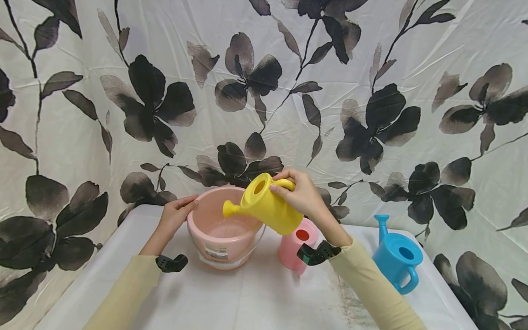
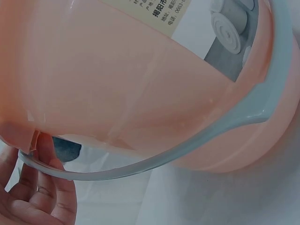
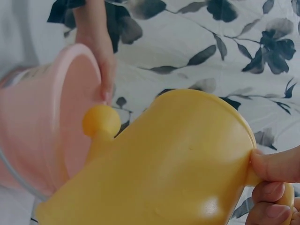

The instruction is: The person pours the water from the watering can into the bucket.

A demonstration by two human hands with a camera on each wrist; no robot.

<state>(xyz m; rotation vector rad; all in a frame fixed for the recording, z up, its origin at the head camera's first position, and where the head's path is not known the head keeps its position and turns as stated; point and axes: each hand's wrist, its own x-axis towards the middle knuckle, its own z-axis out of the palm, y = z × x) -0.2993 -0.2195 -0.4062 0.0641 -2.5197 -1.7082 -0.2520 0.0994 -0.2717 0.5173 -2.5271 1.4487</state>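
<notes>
A yellow watering can [image 1: 276,208] is held up by my right hand [image 1: 303,195], which grips its handle. The can tilts left, its round spout head [image 3: 101,121] over the opening of a pink bucket [image 1: 200,236]. At the bucket's left side my left hand [image 1: 175,219] holds the rim, fingers curled near the handle joint in the left wrist view. The bucket's pale grey handle [image 2: 154,161] hangs down along its front. Glints show on the bucket's inner floor.
A pink watering can [image 1: 290,254] stands right of the bucket, partly behind my right wrist. Further right, near the table's edge, is a blue watering can [image 1: 396,259]. A floral cloth [image 1: 297,114] hangs behind the white table [image 1: 247,302].
</notes>
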